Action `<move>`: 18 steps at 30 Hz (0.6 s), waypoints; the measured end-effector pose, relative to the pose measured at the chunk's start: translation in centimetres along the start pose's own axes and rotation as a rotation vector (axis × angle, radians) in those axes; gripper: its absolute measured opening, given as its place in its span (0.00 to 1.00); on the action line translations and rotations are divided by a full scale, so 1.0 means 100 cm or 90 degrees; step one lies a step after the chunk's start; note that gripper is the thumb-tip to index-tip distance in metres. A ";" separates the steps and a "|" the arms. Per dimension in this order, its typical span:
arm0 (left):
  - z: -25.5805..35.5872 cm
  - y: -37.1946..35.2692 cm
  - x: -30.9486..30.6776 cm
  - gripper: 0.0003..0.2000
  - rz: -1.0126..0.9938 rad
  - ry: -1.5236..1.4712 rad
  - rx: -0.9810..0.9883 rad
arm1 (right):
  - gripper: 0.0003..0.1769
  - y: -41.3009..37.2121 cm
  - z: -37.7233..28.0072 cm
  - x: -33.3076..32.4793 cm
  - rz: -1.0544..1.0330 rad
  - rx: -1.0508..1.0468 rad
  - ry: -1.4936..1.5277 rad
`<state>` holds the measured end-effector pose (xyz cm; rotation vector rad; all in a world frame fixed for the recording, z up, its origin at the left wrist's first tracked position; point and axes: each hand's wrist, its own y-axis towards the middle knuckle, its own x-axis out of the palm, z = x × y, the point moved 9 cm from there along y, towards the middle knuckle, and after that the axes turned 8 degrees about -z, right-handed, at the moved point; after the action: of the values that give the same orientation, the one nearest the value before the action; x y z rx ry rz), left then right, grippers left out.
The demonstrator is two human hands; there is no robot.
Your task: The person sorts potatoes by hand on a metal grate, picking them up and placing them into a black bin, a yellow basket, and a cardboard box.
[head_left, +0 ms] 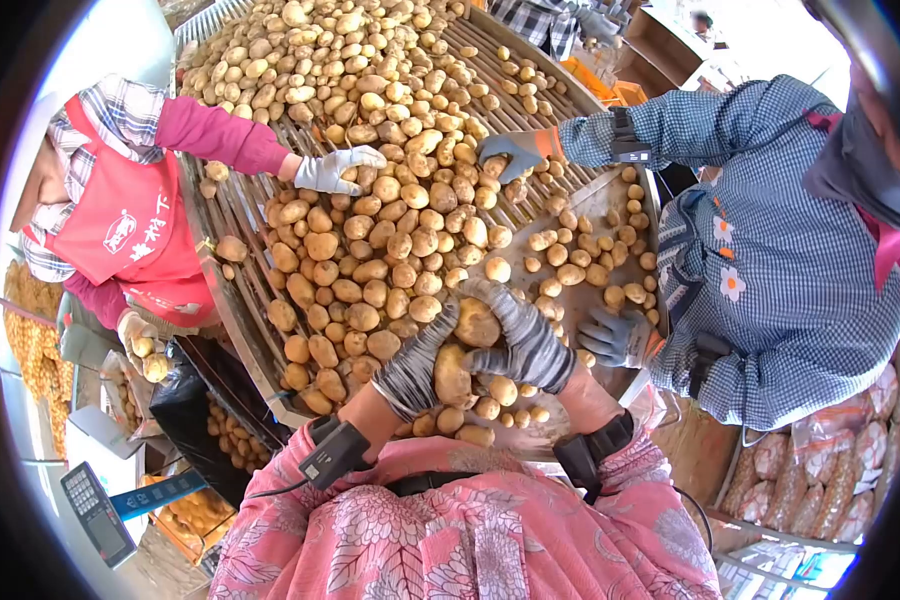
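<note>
While gripping one large potato [452,378] in the left hand [408,372] and a second potato [478,323] in the right hand [530,345], near the table [245,208] edge, expect firm, moderately heavy, bruisable flesh, best cupped round the middle.

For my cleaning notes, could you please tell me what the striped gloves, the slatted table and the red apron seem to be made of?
Striped gloves: probably matt knit fabric, given their close, stretchy fit.
Slatted table: dull wood or metal; its brownish-grey look leaves it open.
Red apron: likely smooth cloth, softly creased and printed in white; possibly coated.
</note>
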<state>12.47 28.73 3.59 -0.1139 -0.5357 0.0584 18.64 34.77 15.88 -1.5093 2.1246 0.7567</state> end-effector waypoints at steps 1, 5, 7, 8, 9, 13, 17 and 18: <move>0.004 -0.002 0.002 0.29 -0.001 0.000 -0.004 | 0.43 -0.001 0.001 0.002 0.022 0.003 -0.018; 0.002 -0.010 0.005 0.29 -0.035 -0.020 -0.051 | 0.35 -0.002 0.010 0.012 0.059 0.009 0.019; -0.009 -0.014 0.004 0.29 -0.018 -0.183 -0.114 | 0.28 0.000 0.010 0.009 0.143 0.002 0.029; 0.005 -0.008 0.003 0.28 -0.005 0.018 -0.013 | 0.25 0.000 0.013 0.009 0.164 0.032 0.034; 0.006 -0.006 0.005 0.28 -0.004 0.016 -0.014 | 0.25 0.002 0.013 0.012 0.162 0.034 0.035; -0.014 -0.004 0.003 0.27 0.035 -0.338 -0.082 | 0.17 -0.015 0.074 0.032 0.341 0.176 0.432; 0.010 -0.010 0.021 0.27 0.041 -0.497 -0.100 | 0.15 0.005 0.071 0.031 0.254 0.199 0.465; 0.021 -0.015 0.017 0.27 0.044 -0.368 -0.085 | 0.15 0.006 0.071 0.034 0.256 0.212 0.534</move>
<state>12.91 27.55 6.40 -0.2490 -1.1139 0.1249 17.17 37.10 8.50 -1.3532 3.0200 -0.2016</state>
